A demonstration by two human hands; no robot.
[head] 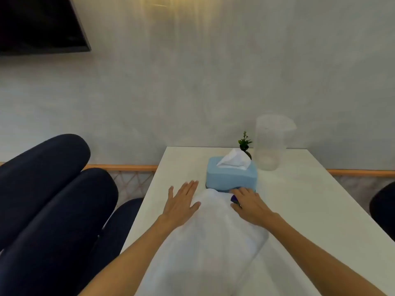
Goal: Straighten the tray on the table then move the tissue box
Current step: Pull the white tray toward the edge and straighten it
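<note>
From my remote seat, left to right: dark chair backs point(53, 189) beside the white table point(299, 199). My left hand point(181, 201) lies flat, fingers spread and holding nothing, its thumb against the left edge of the pale, blurred tray point(205, 242), which runs lengthwise from the near edge toward the tissue box. My right hand point(250, 204) rests palm-down at the tray's far right corner, fingertips touching the base of the blue tissue box point(232, 175); I cannot tell whether it grips anything. Behind the box: a small plant point(244, 142) and a clear pitcher point(271, 144).
</note>
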